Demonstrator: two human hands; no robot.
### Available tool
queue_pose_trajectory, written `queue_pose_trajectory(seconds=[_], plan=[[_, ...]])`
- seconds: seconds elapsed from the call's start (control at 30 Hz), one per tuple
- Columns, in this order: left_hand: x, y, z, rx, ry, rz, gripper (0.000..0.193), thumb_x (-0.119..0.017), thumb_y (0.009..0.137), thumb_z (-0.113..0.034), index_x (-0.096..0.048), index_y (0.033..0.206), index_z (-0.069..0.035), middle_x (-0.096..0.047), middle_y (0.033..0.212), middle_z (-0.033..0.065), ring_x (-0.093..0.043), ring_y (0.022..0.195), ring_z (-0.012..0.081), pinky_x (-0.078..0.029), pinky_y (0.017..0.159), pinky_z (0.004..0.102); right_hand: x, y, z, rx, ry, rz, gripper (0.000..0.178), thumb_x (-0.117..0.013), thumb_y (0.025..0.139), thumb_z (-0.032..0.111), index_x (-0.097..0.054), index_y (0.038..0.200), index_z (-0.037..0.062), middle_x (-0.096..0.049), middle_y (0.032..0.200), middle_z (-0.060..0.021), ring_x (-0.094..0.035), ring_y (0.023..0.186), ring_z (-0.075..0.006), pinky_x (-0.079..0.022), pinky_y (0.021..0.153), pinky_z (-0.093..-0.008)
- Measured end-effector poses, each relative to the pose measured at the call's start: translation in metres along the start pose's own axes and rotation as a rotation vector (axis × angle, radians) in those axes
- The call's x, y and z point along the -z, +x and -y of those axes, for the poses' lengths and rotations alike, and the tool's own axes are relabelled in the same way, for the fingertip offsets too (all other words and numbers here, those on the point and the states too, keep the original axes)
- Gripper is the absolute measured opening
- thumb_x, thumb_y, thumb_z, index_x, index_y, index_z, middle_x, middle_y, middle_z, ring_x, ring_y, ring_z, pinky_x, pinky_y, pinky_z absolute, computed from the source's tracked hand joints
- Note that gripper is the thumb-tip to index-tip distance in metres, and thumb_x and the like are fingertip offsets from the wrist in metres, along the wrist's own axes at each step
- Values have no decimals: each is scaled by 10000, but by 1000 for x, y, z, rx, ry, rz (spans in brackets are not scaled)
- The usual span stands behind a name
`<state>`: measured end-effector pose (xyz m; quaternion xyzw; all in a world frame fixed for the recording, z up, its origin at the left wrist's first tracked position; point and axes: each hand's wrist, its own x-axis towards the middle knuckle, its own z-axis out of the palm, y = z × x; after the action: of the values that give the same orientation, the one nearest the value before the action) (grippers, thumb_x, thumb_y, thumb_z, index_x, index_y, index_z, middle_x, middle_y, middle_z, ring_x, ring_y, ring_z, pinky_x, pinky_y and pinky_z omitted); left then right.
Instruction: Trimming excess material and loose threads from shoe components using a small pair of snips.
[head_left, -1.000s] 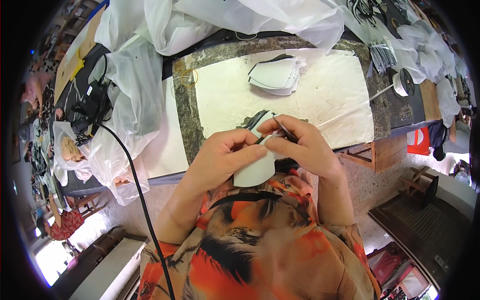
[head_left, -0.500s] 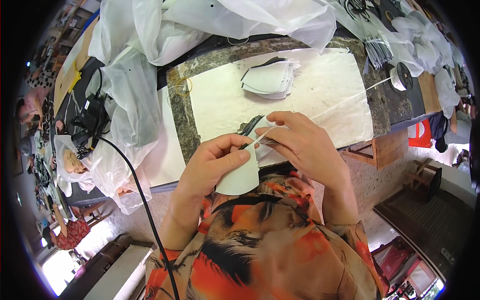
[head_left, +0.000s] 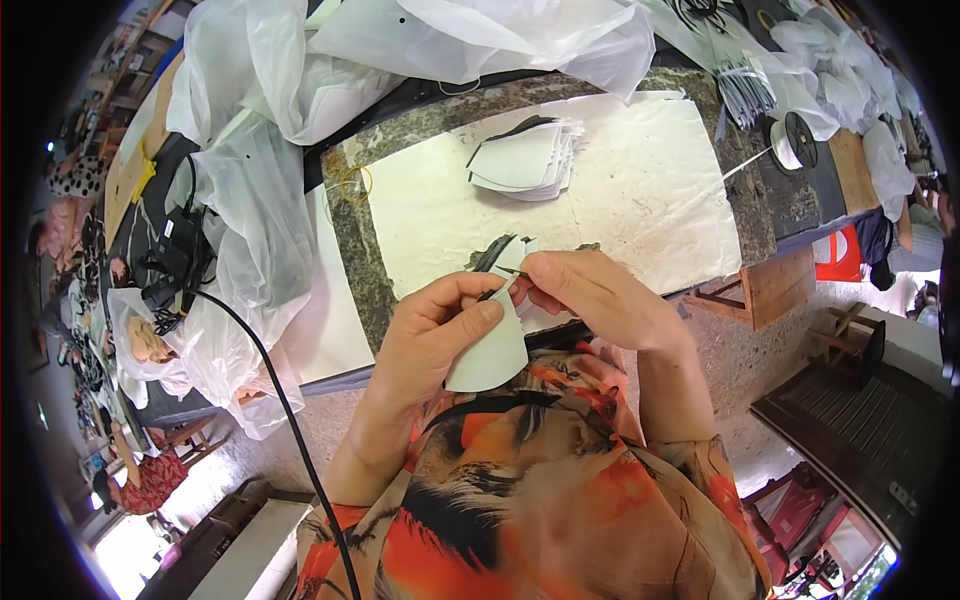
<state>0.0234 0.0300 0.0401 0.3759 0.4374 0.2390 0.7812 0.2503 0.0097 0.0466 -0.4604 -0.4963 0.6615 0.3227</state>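
My left hand (head_left: pixel 440 325) is closed on a white curved-edged sheet piece (head_left: pixel 490 350), thumb on top and fingers behind. The piece hangs tilted in front of my body, with a dark strip (head_left: pixel 493 253) showing at its upper end. My right hand (head_left: pixel 585 290) meets its upper right edge. Between the right thumb and fingers a thin, dark, pointed tool (head_left: pixel 512 271) sticks out toward the piece; the rest of it is hidden in the hand. Farther off, a stack of similar white pieces (head_left: pixel 520 165) with dark upper edges lies on a white sheet (head_left: pixel 640 190).
A reel of white tape (head_left: pixel 792 142) stands at the right, its loose end (head_left: pixel 745 163) on the board's edge. Clear plastic bags (head_left: pixel 250 190) heap at the left and back. A black cable (head_left: pixel 270 365) runs down beside my left arm. A wooden stool (head_left: pixel 750 295) stands at the right.
The white tape that stretched from the reel to my right hand no longer spans the table. My right hand has turned, its thumb now over the piece's upper edge. My left hand keeps its hold.
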Motion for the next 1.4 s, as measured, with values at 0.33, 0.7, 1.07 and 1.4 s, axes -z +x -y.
queue_pose_trajectory(seconds=[0.33, 0.7, 1.07, 1.4], plan=[[-11, 1, -6, 34, -51, -20, 217, -664, 984, -66, -680, 1186, 14, -671, 900, 3, -634, 789, 60, -535, 693, 224, 8, 5, -7, -102, 81, 23, 467, -480, 1076, 414, -675, 942, 11, -538, 790, 22, -435, 725, -72, -368, 643, -241], [-18, 8, -7, -237, 195, 77, 593, -764, 893, -55, -511, 1429, -46, -579, 831, -32, -535, 809, 39, -442, 772, 195, 14, 5, -8, -92, 240, -86, 109, -723, 922, 124, -657, 934, 38, -597, 830, 40, -509, 753, -43, -414, 676, -215], [-3, 36, -14, -462, -139, 75, 710, -555, 980, 70, -237, 1600, -65, -559, 1419, 164, -589, 1207, 169, -450, 1035, 304, 41, 43, 11, 40, 171, -413, 127, -695, 959, 170, -653, 922, 56, -516, 768, 87, -421, 680, -21, -323, 601, -210], [25, 15, -2, -535, 784, -144, 397, -775, 828, -120, -691, 1207, -37, -626, 1233, 113, -603, 1118, 288, -462, 997, 375, 54, 76, -10, -30, -184, -859, 325, -760, 889, 201, -686, 1116, -20, -444, 687, 52, -392, 638, -81, -376, 590, -261]])
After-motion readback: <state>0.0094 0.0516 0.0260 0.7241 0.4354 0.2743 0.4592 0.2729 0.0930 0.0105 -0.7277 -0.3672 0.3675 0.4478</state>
